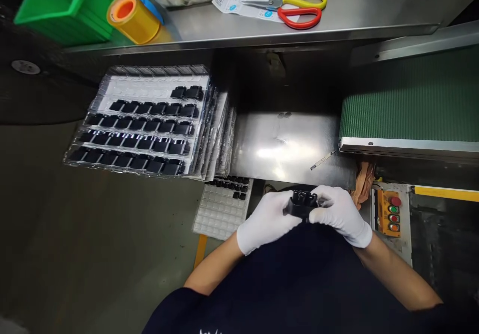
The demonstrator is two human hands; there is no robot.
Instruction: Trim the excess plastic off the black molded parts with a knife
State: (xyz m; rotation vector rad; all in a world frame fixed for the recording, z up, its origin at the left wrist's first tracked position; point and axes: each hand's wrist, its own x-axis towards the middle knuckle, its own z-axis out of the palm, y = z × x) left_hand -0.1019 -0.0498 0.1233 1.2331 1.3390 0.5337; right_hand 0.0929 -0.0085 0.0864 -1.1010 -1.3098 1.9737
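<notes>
The left hand (265, 222) and right hand (339, 213), both white-gloved and curled closed, hold a black plastic part (301, 204) between them, just in front of the torso. A small white tray of black parts (221, 217) sits at 10 o'clock, with a stacked clear blister tray (149, 87) beyond it, a green conveyor belt (411, 105) at 1 o'clock and a push-button control box (388, 213) at 3 o'clock.

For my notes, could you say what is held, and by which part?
A black plastic part, held at both sides by the left hand and right hand.
</notes>
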